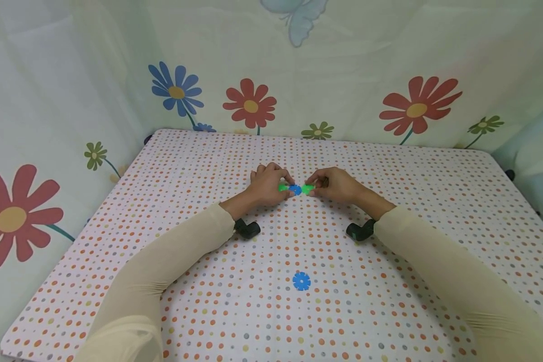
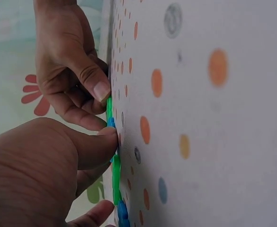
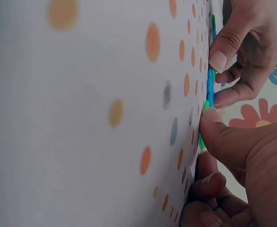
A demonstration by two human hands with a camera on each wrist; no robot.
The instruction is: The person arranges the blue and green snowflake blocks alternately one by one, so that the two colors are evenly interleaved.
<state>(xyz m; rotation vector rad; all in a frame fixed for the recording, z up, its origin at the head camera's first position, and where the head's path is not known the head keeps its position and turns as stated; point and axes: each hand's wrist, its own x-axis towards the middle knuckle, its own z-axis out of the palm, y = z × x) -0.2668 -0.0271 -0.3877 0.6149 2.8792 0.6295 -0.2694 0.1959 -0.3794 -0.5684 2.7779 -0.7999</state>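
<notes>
My left hand (image 1: pixel 268 185) pinches a blue notched disc (image 1: pixel 294 190) between thumb and forefinger, low over the table. A green disc (image 2: pixel 116 179) adjoins it on the left, partly under the hand, followed by another blue disc (image 2: pixel 123 213). Facing it, my right hand (image 1: pixel 337 185) pinches a green notched disc (image 1: pixel 307 189) at its right side. The edges of this green disc and the held blue one meet; whether their slots interlock I cannot tell. Nearer to me, a separate blue flower-shaped disc (image 1: pixel 301 281) lies flat.
A white tablecloth (image 1: pixel 235 311) with coloured dots covers the table. Behind it and at the sides hang pale curtains (image 1: pixel 335 75) printed with flowers and a butterfly. Dark wrist devices (image 1: pixel 361 231) jut inward below both hands.
</notes>
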